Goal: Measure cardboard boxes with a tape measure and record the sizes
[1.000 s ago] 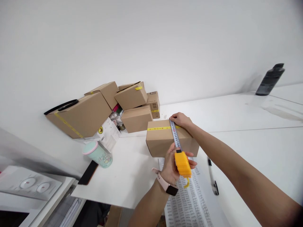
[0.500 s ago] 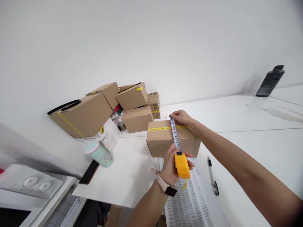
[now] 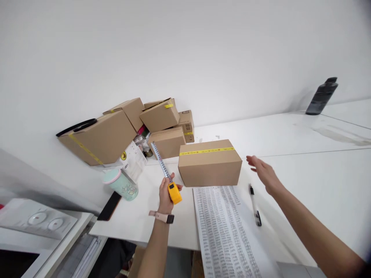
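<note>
A brown cardboard box (image 3: 209,166) with a yellow tape strip stands on the white table (image 3: 304,173). To its left, my left hand (image 3: 165,196) is closed round a yellow tape measure (image 3: 175,192), whose blade (image 3: 160,162) sticks up and away to the left. A pink-strapped watch sits on that wrist. Off the box's right end, my right hand (image 3: 263,173) hovers with fingers spread and holds nothing. A pen (image 3: 254,204) lies just below it, beside a printed sheet (image 3: 223,227).
Several cardboard boxes (image 3: 116,131) are piled against the wall at the back left. A mint cup with a pink lid (image 3: 121,184) and a black phone (image 3: 109,206) lie left of my hand. A dark bottle (image 3: 321,96) stands far right.
My right hand let go of the blade's end and drew back to the right of the box. My left hand carried the tape measure off the box to its left, blade still extended.
</note>
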### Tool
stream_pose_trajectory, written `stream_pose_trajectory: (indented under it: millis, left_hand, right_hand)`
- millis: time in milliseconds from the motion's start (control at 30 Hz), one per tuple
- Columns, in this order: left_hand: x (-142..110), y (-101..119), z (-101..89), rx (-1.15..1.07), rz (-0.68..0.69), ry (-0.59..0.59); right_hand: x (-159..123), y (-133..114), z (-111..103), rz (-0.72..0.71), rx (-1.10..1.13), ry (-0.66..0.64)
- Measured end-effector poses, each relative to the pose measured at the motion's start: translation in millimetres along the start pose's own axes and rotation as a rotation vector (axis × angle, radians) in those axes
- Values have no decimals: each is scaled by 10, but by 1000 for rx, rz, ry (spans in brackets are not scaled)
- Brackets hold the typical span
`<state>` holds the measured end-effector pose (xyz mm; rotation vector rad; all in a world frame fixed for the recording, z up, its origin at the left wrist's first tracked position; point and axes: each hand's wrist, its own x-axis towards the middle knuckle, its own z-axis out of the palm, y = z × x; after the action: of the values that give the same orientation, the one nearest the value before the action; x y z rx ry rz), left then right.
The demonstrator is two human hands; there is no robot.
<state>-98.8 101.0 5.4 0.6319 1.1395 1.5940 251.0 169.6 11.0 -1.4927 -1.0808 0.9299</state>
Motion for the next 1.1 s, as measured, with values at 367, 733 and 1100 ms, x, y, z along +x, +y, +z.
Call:
stream_pose_trajectory:
  millis: [367, 733, 1100]
  left_hand:
    - [53, -59, 337, -16, 40, -122]
    - [505, 99, 513, -54, 60, -123]
    - [38, 259, 453, 135, 53, -245]
  right_hand:
    - [-127, 50, 307, -183, 187, -241]
    - [383, -255, 466, -169, -261, -80]
    - [653, -270, 479, -139, -356, 27]
